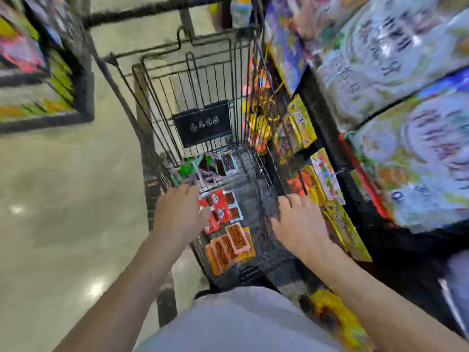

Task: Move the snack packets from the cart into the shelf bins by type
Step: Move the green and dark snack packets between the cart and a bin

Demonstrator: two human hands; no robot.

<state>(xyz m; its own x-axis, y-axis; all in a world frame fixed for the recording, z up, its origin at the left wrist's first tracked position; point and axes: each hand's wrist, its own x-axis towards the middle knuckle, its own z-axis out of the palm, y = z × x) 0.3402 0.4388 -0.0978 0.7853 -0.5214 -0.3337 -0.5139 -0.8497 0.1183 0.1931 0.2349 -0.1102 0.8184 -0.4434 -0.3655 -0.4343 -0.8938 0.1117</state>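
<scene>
The snack packets [220,207] are lying flat in the cart [193,85], while the left hand [177,212] and right hand [299,224] are being held above them, fingers loosely spread, nothing gripped. Light, slippery film is being expected; a sealed edge is best pinched.

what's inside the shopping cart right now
In the shopping cart, snack packets lie along the left side: green-and-dark packets farthest, red packets in the middle, orange packets nearest. The left hand covers part of the green and red groups; what lies beneath is hidden.
</scene>
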